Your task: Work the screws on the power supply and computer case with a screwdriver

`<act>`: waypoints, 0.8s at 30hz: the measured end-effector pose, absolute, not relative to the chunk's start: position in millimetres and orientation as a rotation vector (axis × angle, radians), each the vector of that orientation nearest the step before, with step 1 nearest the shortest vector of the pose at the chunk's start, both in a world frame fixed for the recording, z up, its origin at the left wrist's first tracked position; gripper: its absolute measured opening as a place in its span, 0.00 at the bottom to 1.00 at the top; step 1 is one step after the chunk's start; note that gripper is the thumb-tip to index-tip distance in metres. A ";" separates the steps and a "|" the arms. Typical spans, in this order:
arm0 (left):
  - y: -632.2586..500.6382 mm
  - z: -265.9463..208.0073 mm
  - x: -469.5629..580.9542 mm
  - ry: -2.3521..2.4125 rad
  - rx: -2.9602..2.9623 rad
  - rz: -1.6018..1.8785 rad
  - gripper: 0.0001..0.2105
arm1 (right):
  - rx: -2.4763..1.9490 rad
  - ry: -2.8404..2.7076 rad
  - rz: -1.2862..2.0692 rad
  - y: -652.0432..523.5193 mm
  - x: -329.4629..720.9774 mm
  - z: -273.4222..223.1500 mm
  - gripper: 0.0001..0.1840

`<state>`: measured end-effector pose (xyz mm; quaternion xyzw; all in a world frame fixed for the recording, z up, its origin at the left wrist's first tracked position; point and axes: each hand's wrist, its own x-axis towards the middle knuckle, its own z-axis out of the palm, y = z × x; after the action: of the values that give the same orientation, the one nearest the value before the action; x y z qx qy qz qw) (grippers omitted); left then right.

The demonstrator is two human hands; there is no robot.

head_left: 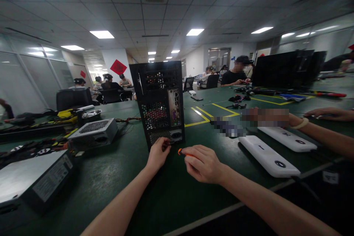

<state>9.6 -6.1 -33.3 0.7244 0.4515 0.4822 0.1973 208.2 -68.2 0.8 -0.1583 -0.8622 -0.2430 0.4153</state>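
Note:
A black computer case [159, 99] stands upright on the green table, its rear panel facing me. Low in that panel is a power supply [177, 137] with a mesh grille and a socket. My left hand [159, 152] is at the bottom edge of the panel with its fingertips pinched together; whatever lies between them is hidden. Just to the right, my right hand [203, 162] is closed around a small orange tool [180, 151], apart from the case. Only the orange tip of the tool shows, so its kind is unclear.
Two loose power supplies, a nearer one [35, 177] and a farther one [95, 132], sit on the left, beside a metal bowl [92, 114]. White oblong devices [267, 155] lie at right, near a co-worker's forearm [318, 132]. Monitors [284, 70] stand behind.

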 end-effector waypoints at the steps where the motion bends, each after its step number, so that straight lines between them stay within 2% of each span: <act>1: -7.0 -32.7 9.9 1.266 2.059 1.349 0.08 | -0.400 -2.161 -0.605 -68.0 208.5 0.5 0.07; 8: -8.5 -31.8 8.0 1.348 2.362 1.255 0.10 | -0.419 -2.149 -0.579 -68.5 208.7 -0.2 0.07; 17: -15.1 -19.6 7.8 1.485 3.079 0.773 0.13 | -0.440 -2.117 -0.582 -70.1 208.0 3.7 0.06; 24: -19.5 -15.2 12.2 1.447 3.222 0.599 0.15 | -0.484 -2.124 -0.595 -69.5 206.3 3.5 0.05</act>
<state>12.2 -19.5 -15.2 0.8776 0.3941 0.1631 -0.2189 206.3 -69.5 3.5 -0.1939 -0.8502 -0.2384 0.4274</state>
